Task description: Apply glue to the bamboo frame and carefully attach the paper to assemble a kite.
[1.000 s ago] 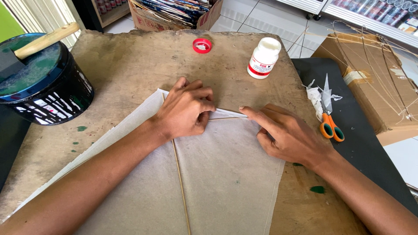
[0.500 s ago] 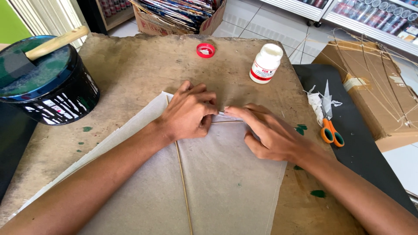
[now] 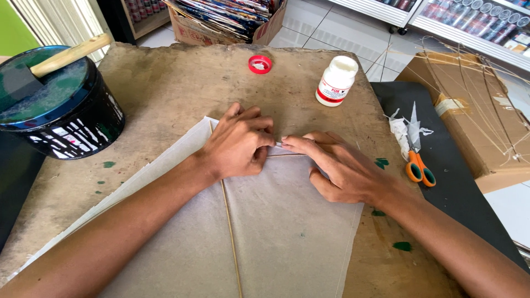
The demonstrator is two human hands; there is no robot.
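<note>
- The paper sheet (image 3: 276, 221) is thin, greyish-white and slightly creased, lying flat on the worn brown table (image 3: 176, 94) with a thin stick (image 3: 231, 237) running down its middle.
- The left hand (image 3: 237, 144) rests on the sheet's top edge, fingers curled and pressing down.
- The right hand (image 3: 337, 165) lies flat beside it, fingertips pressing the folded edge, touching the left hand's.
- A white glue bottle (image 3: 335, 81) stands open behind the hands, its red cap (image 3: 260, 64) apart.

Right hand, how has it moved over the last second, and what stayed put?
The right hand slid left along the folded top edge of the grey paper sheet until its fingertips met the left hand. The left hand stayed pressed on the fold; the thin stick, glue bottle, red cap and scissors did not move.
</note>
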